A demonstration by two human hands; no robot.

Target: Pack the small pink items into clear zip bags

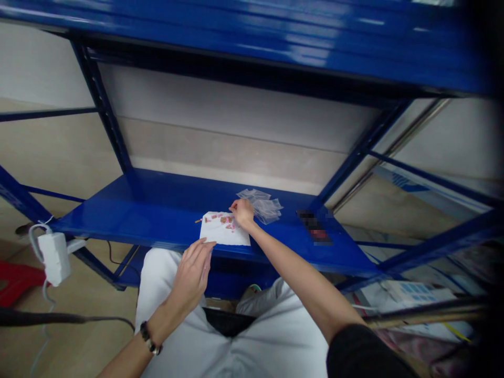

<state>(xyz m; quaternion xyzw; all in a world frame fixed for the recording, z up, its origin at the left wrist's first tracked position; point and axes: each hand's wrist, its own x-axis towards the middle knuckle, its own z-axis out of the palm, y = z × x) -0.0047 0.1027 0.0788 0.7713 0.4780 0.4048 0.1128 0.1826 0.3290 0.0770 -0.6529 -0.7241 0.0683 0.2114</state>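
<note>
A white sheet of paper (214,236) lies near the front edge of the blue shelf, with several small pink and brown pieces (226,220) scattered over its upper part. My right hand (242,212) is over the sheet's upper right, thumb and fingers pinched together; whatever they hold is too small to make out. Just behind that hand lies a loose pile of clear plastic bags (265,206). At the sheet's front left edge, my left hand (193,270) has its fingers stretched out, fingertips at the paper. A thin orange-brown piece (198,221) lies just off the sheet's left side.
The blue metal shelf (157,199) has uprights on both sides and another shelf (236,31) overhead. A dark and red object (315,226), blurred out, lies toward its right end. A white power strip (55,257) with cables hangs at the left corner.
</note>
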